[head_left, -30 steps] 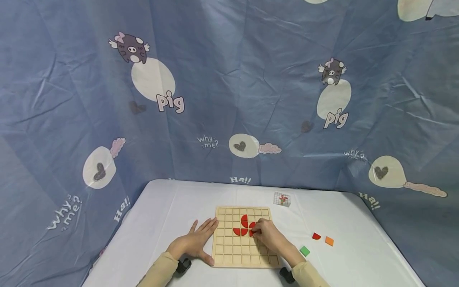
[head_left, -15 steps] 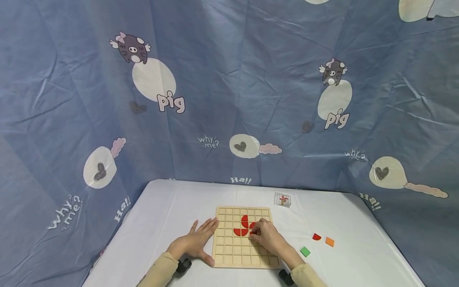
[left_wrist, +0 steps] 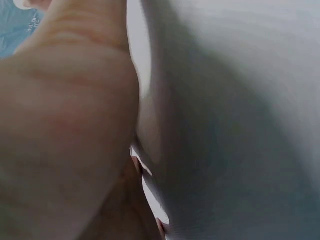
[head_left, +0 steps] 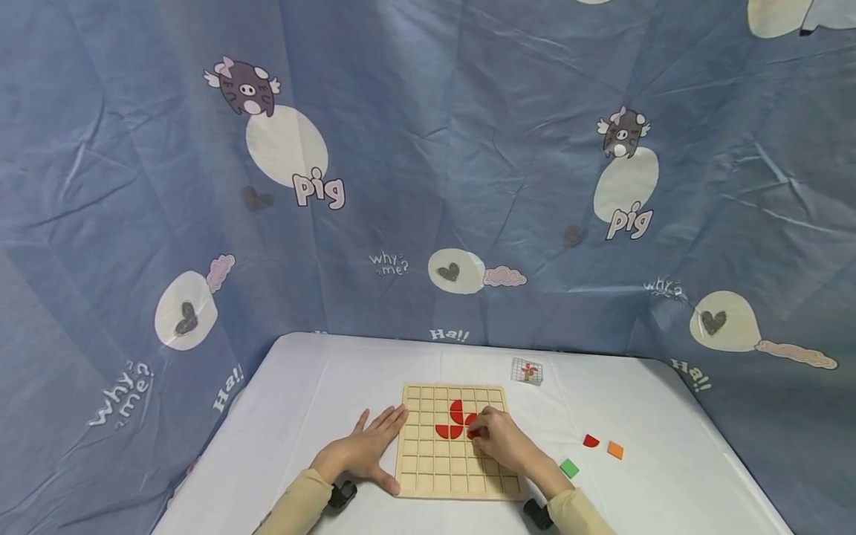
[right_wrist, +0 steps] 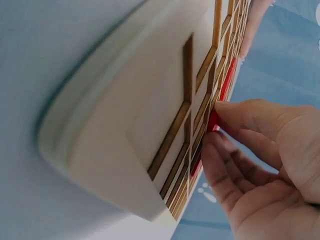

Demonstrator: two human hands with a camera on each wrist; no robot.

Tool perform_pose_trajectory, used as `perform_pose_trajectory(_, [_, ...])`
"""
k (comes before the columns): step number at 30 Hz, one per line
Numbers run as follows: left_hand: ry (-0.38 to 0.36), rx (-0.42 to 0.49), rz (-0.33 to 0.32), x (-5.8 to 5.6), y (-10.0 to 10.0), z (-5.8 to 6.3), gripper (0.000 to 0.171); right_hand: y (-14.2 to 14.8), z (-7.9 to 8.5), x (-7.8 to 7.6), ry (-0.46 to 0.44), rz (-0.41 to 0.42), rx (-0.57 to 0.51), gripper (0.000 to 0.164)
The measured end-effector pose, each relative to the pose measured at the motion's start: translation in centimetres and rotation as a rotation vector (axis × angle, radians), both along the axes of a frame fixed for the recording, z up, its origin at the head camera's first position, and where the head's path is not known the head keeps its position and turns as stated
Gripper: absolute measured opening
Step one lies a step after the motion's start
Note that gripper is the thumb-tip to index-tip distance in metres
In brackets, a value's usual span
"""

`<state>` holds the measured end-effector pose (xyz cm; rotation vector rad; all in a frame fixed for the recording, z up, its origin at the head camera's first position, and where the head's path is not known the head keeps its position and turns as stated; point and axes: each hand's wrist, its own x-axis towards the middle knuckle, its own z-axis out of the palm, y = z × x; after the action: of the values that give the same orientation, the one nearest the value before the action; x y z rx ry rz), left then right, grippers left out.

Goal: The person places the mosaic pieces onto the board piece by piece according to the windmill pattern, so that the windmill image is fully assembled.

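A light wooden grid board lies on the white table. My left hand rests with spread, straight fingers along its left edge; in the left wrist view, the hand's underside fills much of the picture. Over the board's middle right, my right hand pinches a red quarter-circle tile between thumb and fingertips, at the grid's surface. Other red tiles sit in neighbouring cells in a pinwheel-like group. The right fingers partly cover the tiles nearest them.
Right of the board lie a loose red quarter-circle tile, an orange square tile and a green square tile. Behind the board's right corner is a small stack of cards with a pinwheel picture. A blue patterned curtain surrounds the table.
The right fingers shift slightly in place, and the red tile under them shows differently, a little further right. The left hand and board stay still.
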<state>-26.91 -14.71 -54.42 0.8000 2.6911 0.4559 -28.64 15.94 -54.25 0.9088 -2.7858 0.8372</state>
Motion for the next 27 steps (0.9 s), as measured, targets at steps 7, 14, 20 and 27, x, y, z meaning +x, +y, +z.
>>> perform_pose_trajectory(7, [-0.005,0.005,-0.006,-0.20,-0.07,0.10,0.134,0.15,0.32,-0.52,-0.003,0.042,0.011,0.016])
perform_pose_trajectory(14, [-0.010,0.013,-0.004,0.02,-0.03,0.09,0.133,0.13,0.31,-0.74,-0.075,0.018,-0.008,0.014])
perform_pose_trajectory(20, [-0.002,-0.005,-0.001,-0.19,-0.06,-0.25,0.134,0.08,0.14,-0.76,-0.123,-0.001,-0.046,0.009])
perform_pose_trajectory(27, [0.009,-0.007,-0.006,-0.32,-0.07,-0.42,0.135,-0.17,0.08,-0.54,-0.157,-0.035,-0.079,0.010])
